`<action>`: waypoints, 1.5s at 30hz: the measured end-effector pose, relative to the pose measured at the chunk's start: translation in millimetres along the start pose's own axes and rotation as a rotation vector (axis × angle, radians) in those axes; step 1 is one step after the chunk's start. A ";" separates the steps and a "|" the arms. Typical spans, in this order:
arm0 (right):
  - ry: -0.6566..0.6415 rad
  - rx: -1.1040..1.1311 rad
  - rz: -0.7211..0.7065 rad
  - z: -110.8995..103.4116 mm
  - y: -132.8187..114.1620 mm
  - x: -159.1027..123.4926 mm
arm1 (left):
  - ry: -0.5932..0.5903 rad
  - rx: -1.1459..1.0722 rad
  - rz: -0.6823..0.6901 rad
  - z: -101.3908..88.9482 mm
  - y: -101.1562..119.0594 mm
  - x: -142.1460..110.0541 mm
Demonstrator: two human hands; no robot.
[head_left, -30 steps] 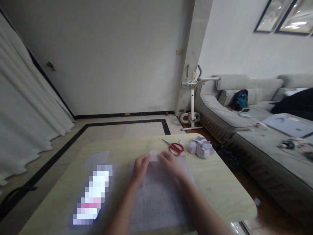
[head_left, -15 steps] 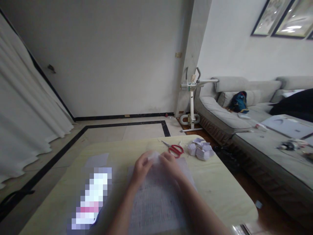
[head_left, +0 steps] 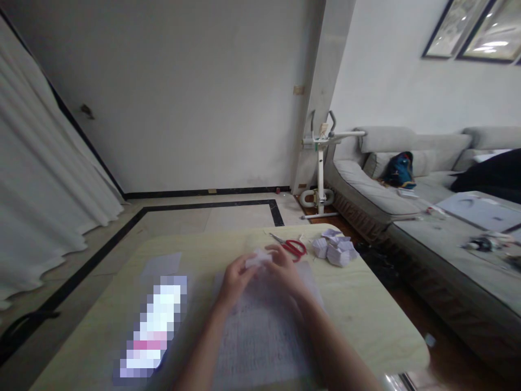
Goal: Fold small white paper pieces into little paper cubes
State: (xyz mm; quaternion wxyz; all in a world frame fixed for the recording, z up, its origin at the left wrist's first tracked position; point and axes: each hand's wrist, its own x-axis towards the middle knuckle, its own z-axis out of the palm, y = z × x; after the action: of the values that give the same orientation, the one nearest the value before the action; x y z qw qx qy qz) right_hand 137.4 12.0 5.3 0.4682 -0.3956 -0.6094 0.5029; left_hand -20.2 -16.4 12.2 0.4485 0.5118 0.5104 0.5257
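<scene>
Between my two hands is a small piece of white paper (head_left: 257,259), held just above the far edge of a large printed sheet (head_left: 264,336). My left hand (head_left: 236,279) is closed on the paper's left side, fingers curled. On its right side my right hand (head_left: 283,269) pinches it, with the fingers bent over it. The paper's exact shape is blurred and partly hidden by the fingers. Red-handled scissors (head_left: 293,248) lie just beyond my right hand. Right of them sit several folded white paper pieces (head_left: 337,251) in a cluster.
The pale wooden table (head_left: 366,320) bears a pixelated phone-like object (head_left: 152,328) at left, with a white paper piece (head_left: 163,264) behind it. Beyond the table's right edge stands a grey sofa (head_left: 419,233) with a blue bag (head_left: 401,171). A white exercise machine (head_left: 321,168) stands by the wall.
My right hand's fingers have lifted and shifted slightly over the small paper, showing more of it. My left hand stays nearly in place. The view has shifted very slightly.
</scene>
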 end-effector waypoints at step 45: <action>0.029 -0.155 0.045 1.8 -2.5 2.3 | 0.068 -0.050 -0.048 -0.5 -7.3 3.5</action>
State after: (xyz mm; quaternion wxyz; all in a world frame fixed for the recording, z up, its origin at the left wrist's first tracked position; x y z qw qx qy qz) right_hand 135.1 13.2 8.1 0.4336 -0.4515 -0.6306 0.4589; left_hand -21.3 -12.4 5.2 0.4562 0.4700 0.5240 0.5445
